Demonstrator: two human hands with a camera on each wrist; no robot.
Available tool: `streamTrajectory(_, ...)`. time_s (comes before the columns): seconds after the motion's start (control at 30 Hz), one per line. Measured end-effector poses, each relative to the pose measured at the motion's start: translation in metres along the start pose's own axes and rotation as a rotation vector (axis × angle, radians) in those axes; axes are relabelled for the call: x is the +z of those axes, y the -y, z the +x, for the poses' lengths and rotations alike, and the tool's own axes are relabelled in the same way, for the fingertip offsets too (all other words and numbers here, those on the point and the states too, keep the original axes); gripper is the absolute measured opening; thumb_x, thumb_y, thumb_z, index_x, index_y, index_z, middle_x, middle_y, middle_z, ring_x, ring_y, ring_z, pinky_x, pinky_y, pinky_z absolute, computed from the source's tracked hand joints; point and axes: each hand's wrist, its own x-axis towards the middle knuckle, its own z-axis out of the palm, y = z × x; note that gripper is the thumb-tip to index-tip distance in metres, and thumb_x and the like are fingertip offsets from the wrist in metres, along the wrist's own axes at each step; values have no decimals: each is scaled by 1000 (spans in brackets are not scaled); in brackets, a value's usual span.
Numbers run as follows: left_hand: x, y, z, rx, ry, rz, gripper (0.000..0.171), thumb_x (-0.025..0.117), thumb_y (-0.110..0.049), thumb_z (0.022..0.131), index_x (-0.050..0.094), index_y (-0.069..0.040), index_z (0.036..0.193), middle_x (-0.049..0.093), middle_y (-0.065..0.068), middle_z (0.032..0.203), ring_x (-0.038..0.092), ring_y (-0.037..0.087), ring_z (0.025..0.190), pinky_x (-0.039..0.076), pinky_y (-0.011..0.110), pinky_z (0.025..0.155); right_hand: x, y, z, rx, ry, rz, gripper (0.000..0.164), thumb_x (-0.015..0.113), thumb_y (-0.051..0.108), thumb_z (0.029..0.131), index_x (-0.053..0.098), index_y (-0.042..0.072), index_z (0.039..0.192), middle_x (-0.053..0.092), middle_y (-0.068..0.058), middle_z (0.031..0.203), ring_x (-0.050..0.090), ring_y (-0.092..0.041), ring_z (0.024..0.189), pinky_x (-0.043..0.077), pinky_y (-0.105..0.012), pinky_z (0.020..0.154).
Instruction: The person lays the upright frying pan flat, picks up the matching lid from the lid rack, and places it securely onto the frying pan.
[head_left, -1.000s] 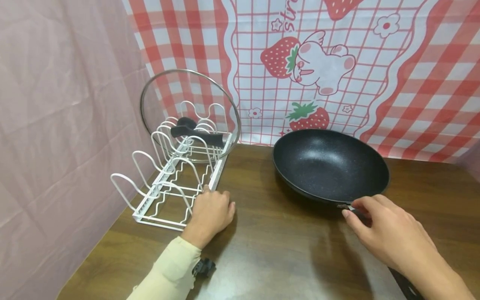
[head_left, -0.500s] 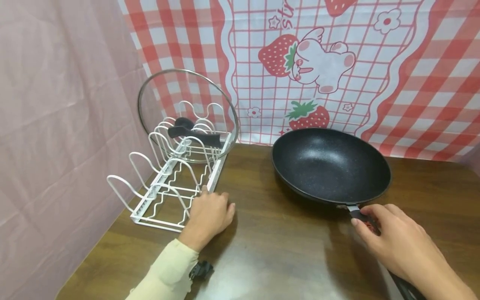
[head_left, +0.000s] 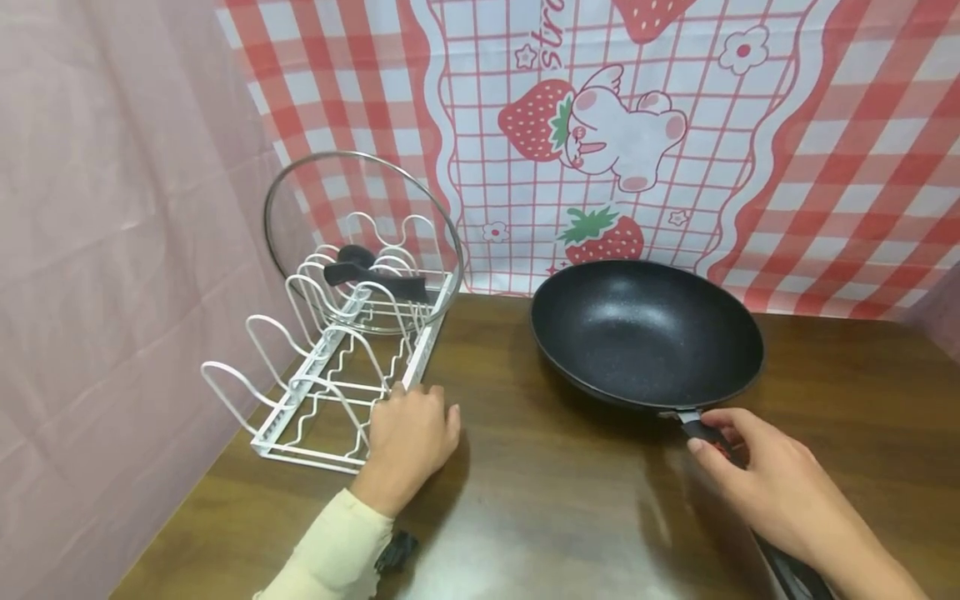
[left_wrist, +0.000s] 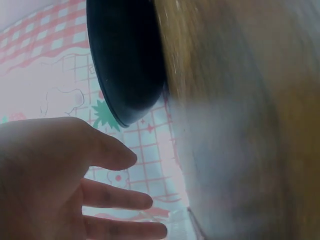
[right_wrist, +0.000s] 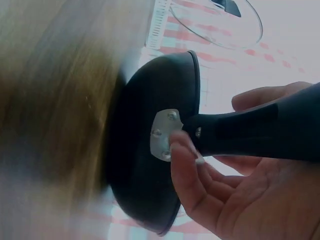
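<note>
A deep black wok (head_left: pixel 648 333) sits on the table at the right in the head view. My right hand (head_left: pixel 780 483) holds its black handle (right_wrist: pixel 255 130) close to the pan, with thumb and fingers on opposite sides. A white wire rack (head_left: pixel 266 437) stands at the left. Upright in its far half is a glass lid with a black handle (head_left: pixel 375 279). My left hand (head_left: pixel 408 442) lies at the rack's near right rail, fingertips partly hidden. In the left wrist view, its visible fingers (left_wrist: pixel 117 197) are extended, with nothing seen in them.
Brown wooden table (head_left: pixel 517 500) lies between rack and wok. A red and white strawberry cloth (head_left: pixel 495 167) hangs behind, close to the wok and lid. A pink cloth (head_left: pixel 112 250) hangs along the left side of the rack.
My right hand has moved back from the wok's rim along the handle, baring its metal joint. My left hand stays by the rack. The head view has shifted slightly.
</note>
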Motion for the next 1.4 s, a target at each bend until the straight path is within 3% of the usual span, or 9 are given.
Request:
streamTrajectory(0.2, -2, 4, 4, -3, -93, 30, 35, 75, -37, 81, 68, -3, 78, 63, 18, 80, 58, 35, 77, 48, 44, 54, 0, -2, 1, 62, 92, 235, 47, 62, 26, 99, 49, 2, 138, 65, -8, 97, 64, -16, 73, 50, -28, 59)
streamTrajectory(0.33, -6, 4, 6, -4, -82, 29, 34, 73, -37, 82, 68, -4, 78, 64, 17, 79, 59, 34, 74, 48, 44, 54, 2, -5, 0, 90, 123, 387, 47, 59, 14, 99, 44, -1, 141, 66, -11, 94, 67, -17, 71, 55, -31, 60)
streamTrajectory(0.53, -10, 2, 13, -46, 114, -126, 32, 67, -40, 90, 72, -9, 94, 68, 13, 81, 65, 33, 69, 50, 47, 50, 4, -12, -6, 82, 132, 564, 49, 58, 4, 98, 41, 0, 144, 66, -14, 97, 70, -20, 75, 58, -34, 63)
streamTrajectory(0.67, -5, 2, 20, -73, 245, -248, 32, 63, -41, 94, 75, -15, 107, 74, 9, 93, 70, 33, 77, 53, 47, 57, 6, -12, -7, 70, 134, 595, 48, 56, 3, 98, 40, 1, 144, 66, -15, 98, 69, -21, 76, 58, -34, 64)
streamTrajectory(0.87, 2, 2, 34, -149, 259, -481, 24, 60, -38, 96, 77, -24, 105, 75, -5, 93, 70, 22, 80, 52, 42, 65, 8, -8, -7, 87, 137, 531, 50, 57, 4, 96, 41, 3, 144, 65, -14, 99, 68, -19, 77, 55, -31, 64)
streamTrajectory(1.0, 4, 4, 43, -231, 256, -653, 23, 59, -33, 97, 76, -19, 103, 73, -7, 88, 69, 17, 76, 52, 40, 69, 8, -7, -6, 83, 120, 553, 50, 58, 4, 96, 42, 2, 143, 66, -16, 100, 69, -19, 77, 56, -32, 64)
streamTrajectory(1.13, 8, 4, 51, -392, 299, -1010, 24, 58, -26, 100, 71, -8, 109, 73, 4, 87, 70, 20, 70, 55, 33, 65, 7, -8, -6, 61, 103, 605, 48, 59, 4, 98, 43, 1, 143, 66, -19, 106, 70, -19, 78, 58, -34, 63)
streamTrajectory(1.23, 9, 3, 56, -533, 267, -1272, 28, 55, -21, 102, 64, 0, 119, 72, 16, 94, 69, 24, 67, 54, 29, 55, 6, -10, -5, 67, 109, 653, 47, 59, 5, 99, 43, 1, 143, 66, -18, 109, 71, -20, 79, 58, -36, 64)
streamTrajectory(1.4, 8, 1, 66, -702, 170, -1516, 34, 47, -21, 105, 50, 2, 130, 69, 20, 99, 67, 20, 64, 51, 25, 50, 6, -11, -7, 102, 118, 690, 48, 60, 8, 99, 43, 2, 144, 68, -13, 105, 71, -23, 79, 58, -37, 64)
